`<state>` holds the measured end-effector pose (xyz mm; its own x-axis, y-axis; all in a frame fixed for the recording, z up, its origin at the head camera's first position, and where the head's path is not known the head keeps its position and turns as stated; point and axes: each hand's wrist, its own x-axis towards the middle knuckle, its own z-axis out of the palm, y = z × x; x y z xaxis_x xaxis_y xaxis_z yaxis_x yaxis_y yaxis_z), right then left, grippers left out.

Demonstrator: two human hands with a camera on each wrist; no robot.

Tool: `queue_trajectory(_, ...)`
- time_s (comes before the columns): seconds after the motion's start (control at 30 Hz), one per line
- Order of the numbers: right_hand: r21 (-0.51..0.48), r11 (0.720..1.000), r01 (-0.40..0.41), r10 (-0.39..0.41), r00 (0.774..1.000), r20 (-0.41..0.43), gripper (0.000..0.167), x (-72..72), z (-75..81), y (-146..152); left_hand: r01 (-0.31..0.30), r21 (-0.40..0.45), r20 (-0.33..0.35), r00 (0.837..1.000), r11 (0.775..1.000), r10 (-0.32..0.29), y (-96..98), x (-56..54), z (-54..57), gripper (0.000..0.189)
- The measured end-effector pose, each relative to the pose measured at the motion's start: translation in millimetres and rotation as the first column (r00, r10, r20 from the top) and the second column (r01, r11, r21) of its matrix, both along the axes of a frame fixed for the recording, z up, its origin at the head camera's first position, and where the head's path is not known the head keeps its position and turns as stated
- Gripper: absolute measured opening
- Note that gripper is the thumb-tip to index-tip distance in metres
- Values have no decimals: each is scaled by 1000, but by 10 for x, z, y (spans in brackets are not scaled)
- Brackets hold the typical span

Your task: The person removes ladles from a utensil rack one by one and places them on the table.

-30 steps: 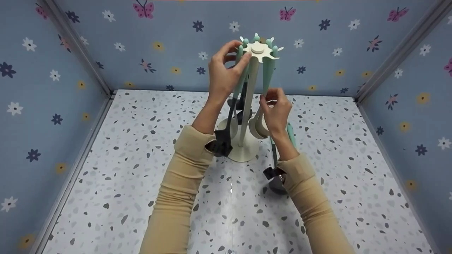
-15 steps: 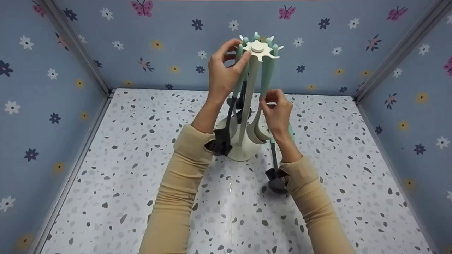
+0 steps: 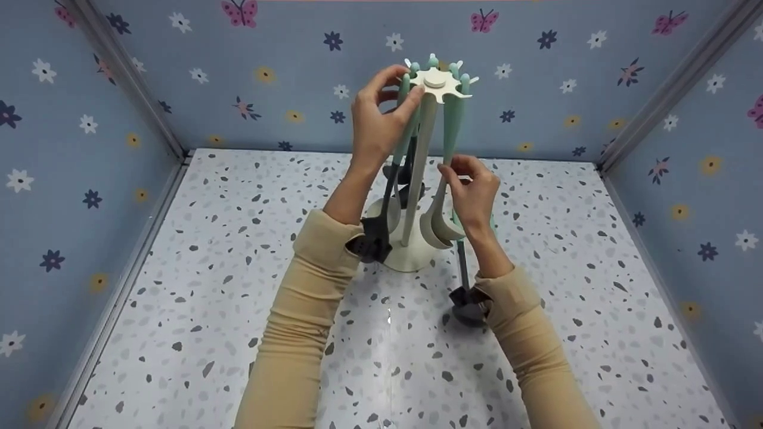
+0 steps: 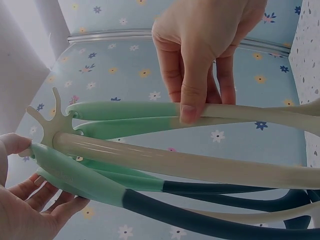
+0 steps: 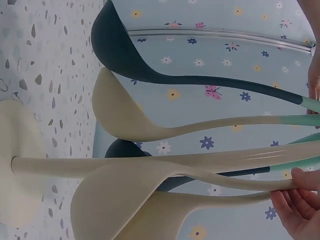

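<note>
A cream utensil rack (image 3: 422, 173) stands upright on the table, with green-handled utensils hanging from its notched top. My left hand (image 3: 377, 122) grips at the top's left edge, thumb by the disc and fingers around the green handle end of a dark ladle (image 5: 112, 42). Lower on the right side, my right hand (image 3: 475, 187) pinches a cream ladle (image 5: 117, 195) by its neck, just below the green handle. Beside it hangs a second cream utensil (image 5: 165, 212), its neck close under my right fingers and its head partly hidden.
A dark ladle (image 3: 468, 313) lies on the speckled table (image 3: 268, 298) by my right sleeve, partly covered by it. Another cream ladle (image 5: 125, 112) hangs on the rack's left side. Flower-patterned walls (image 3: 298, 89) enclose the back and sides.
My right hand has moved slightly right and down, still pinching. The bowls of the cream utensils have swung slightly. My left hand stays in place at the rack top.
</note>
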<state>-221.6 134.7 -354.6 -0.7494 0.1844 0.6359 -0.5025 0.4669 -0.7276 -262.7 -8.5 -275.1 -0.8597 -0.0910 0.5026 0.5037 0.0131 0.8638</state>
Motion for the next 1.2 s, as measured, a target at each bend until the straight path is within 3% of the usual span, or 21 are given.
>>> queue_trajectory(0.5,-75,997,27,-23,998,61,13,56,97,69,-1,-6,-5,1000,1000,1,6,10,1,29)
queue_trajectory(0.8,-116,993,15,-6,997,79,17,-138,-124,209,-2,-7,-13,1000,1000,2,7,9,-6,29)
queue_trajectory(1.0,-122,992,13,3,992,126,18,-125,-139,246,1,-2,-12,1000,1000,-1,4,13,0,30)
queue_trajectory(1.2,-97,995,-30,42,992,121,17,-91,-180,299,4,3,-20,1000,1000,-4,4,9,-5,30)
